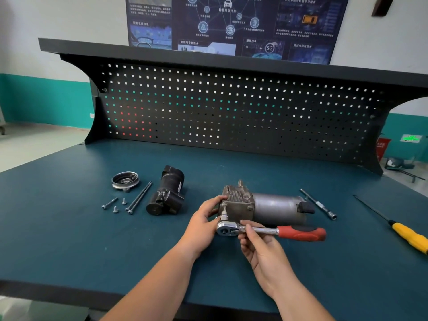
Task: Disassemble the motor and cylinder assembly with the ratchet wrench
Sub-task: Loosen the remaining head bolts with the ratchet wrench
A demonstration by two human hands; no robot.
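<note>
Nearest, at 6 o'clock, are both forearms. From them the right hand pinches the ratchet wrench, its fingers closed on the metal shank just behind the head. The red handle points to 3 o'clock and nothing holds it. The left hand grips the block end of the motor and cylinder assembly, which lies at the middle of the counter, long axis from 9 to 3 o'clock. The socket goes from the wrench head toward 12 o'clock onto a bolt at this end. I judge the right hand is nearer to the handle and should slide toward 3 o'clock for leverage.
</note>
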